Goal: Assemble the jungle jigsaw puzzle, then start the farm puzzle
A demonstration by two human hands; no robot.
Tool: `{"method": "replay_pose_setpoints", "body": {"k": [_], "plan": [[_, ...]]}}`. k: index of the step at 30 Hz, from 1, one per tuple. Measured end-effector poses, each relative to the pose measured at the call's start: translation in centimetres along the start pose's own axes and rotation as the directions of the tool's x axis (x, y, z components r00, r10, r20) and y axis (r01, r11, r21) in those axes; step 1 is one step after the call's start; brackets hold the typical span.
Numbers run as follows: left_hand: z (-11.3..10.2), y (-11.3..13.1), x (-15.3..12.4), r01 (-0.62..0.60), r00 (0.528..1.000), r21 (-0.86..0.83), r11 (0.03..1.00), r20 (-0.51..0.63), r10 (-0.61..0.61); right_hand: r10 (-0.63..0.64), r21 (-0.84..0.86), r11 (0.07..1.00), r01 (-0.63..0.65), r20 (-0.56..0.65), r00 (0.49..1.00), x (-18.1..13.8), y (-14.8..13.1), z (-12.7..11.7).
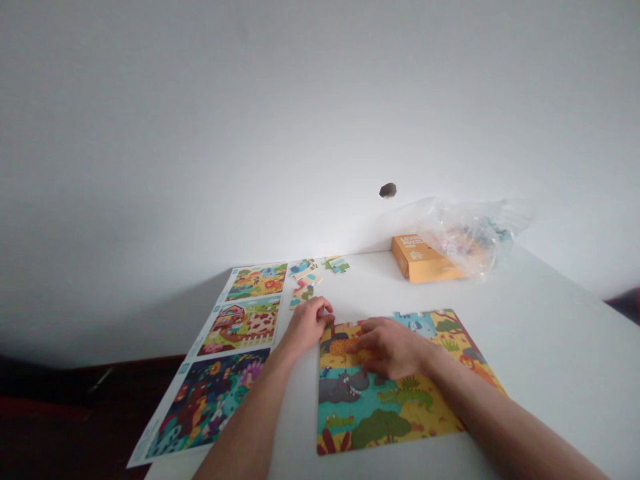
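A partly joined jigsaw puzzle (385, 420) with a hippo, crocodiles and a lion lies flat on the white table. Its top edge is uneven, with tabs and gaps showing. My left hand (310, 322) is at the puzzle's upper left corner, its fingers curled in; whatever they may hold is hidden. My right hand (395, 348) rests on the upper middle of the puzzle, fingers apart and pointing left, covering part of the picture. Beyond my left hand are several loose puzzle pieces (306, 270), some overlapping.
On the left lies a printed sheet (200, 353) with three pictures, partly behind my left forearm. An orange puzzle box (425, 260) stands at the back right, with a clear plastic bag (470, 240) over it. The white wall (300, 133) with a hole (387, 191) rises behind the table.
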State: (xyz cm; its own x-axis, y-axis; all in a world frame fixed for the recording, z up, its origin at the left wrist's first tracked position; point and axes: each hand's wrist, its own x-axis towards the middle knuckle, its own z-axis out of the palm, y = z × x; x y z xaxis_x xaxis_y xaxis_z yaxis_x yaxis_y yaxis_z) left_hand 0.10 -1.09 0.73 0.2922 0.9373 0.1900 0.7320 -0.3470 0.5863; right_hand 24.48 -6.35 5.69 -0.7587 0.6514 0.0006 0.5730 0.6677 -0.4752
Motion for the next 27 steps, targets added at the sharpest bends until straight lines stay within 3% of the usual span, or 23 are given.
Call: {"method": "replay_pose_setpoints", "body": {"k": [2, 4, 7, 10, 13, 15, 18, 20, 23, 25, 27], "plan": [[0.0, 0.0, 0.0, -0.014, 1.000, 0.004, 1.000, -0.004, 0.014, 0.138, -0.008, 0.990, -0.137, 0.029, 0.990, -0.9, 1.4, -1.0], [0.0, 0.0, -0.1, -0.022, 1.000, 0.007, 1.000, -0.003, 0.022, 0.337, -0.078, 0.940, -0.333, 0.048, 0.940, -2.0, 2.9, -1.9], [0.0, 0.0, -0.1, -0.023, 1.000, 0.012, 1.000, -0.009, 0.024, 0.485, -0.129, 0.871, -0.474, 0.079, 0.871, -3.1, 4.8, -2.8], [-0.3, 0.2, 0.0, -0.045, 0.996, 0.013, 0.999, -0.072, 0.046, 0.516, -0.124, 0.853, -0.507, 0.061, 0.854, -3.2, 5.2, -2.5], [-0.7, 0.8, 0.0, -0.072, 0.980, -0.035, 0.997, -0.191, 0.064, 0.480, -0.100, 0.873, -0.477, 0.017, 0.877, -2.5, 4.5, -1.6], [-0.9, 1.6, -0.1, -0.085, 0.977, -0.107, 0.991, -0.206, 0.061, 0.461, -0.095, 0.883, -0.460, -0.012, 0.887, -1.9, 3.8, -1.0], [-1.0, 3.2, -0.7, -0.093, 0.995, -0.296, 0.950, -0.067, 0.077, 0.455, -0.111, 0.883, -0.455, -0.033, 0.890, -0.8, 2.5, -0.1], [-0.9, 4.2, -1.2, -0.011, 0.989, -0.450, 0.893, 0.124, 0.075, 0.449, -0.138, 0.882, -0.450, -0.039, 0.892, -0.2, 1.6, 0.3], [-0.4, 4.8, -1.6, 0.206, 0.902, -0.554, 0.807, 0.428, 0.063, 0.390, -0.193, 0.897, -0.398, -0.076, 0.917, 0.4, 0.0, 0.8], [0.1, 4.7, -1.7, 0.278, 0.868, -0.546, 0.790, 0.494, 0.036, 0.296, -0.209, 0.928, -0.308, -0.087, 0.951, 0.7, -1.1, 1.2], [0.4, 4.5, -1.6, 0.286, 0.881, -0.525, 0.801, 0.473, -0.005, 0.204, -0.210, 0.955, -0.212, -0.059, 0.977, 1.0, -2.0, 1.6]]}}
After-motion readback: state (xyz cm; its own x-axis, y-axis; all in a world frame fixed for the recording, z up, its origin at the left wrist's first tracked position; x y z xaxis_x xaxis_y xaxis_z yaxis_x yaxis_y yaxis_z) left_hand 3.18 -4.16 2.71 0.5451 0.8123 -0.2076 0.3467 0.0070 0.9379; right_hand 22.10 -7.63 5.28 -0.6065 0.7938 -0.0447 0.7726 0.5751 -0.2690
